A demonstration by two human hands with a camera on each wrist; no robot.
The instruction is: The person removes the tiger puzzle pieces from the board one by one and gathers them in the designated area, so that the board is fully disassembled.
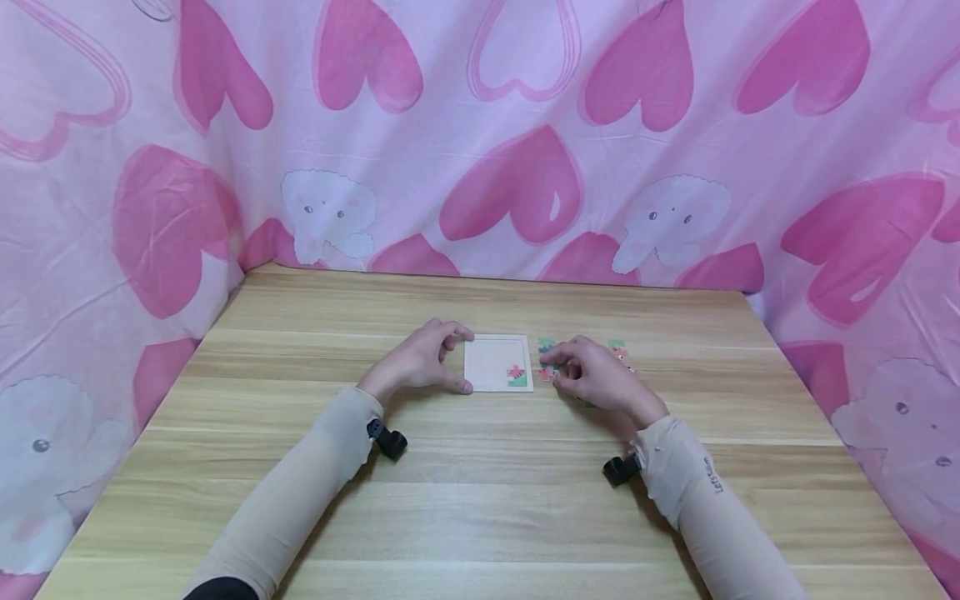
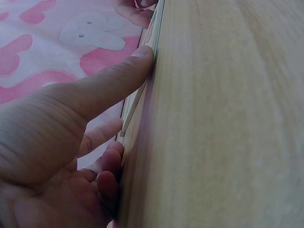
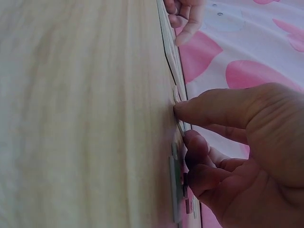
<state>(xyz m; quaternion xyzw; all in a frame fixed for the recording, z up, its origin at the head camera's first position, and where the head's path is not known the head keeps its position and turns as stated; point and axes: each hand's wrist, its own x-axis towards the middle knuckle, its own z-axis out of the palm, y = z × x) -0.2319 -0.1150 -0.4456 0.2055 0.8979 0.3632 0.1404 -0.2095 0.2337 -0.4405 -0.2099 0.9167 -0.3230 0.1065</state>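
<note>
A white square puzzle tray lies flat on the table. One puzzle piece, pink and green, sits in its lower right corner. My left hand holds the tray's left side, thumb at the near corner and index finger at the far one. Just right of the tray, my right hand pinches a pinkish puzzle piece between thumb and fingers, low over the table. A green-blue piece lies beyond it. Further loose pieces lie under and beside the right hand, partly hidden by it.
The wood-grain table reaches back to a pink curtain with hearts, which also hangs at both sides. Another loose green piece lies beyond the right hand. Each wrist wears a small black camera.
</note>
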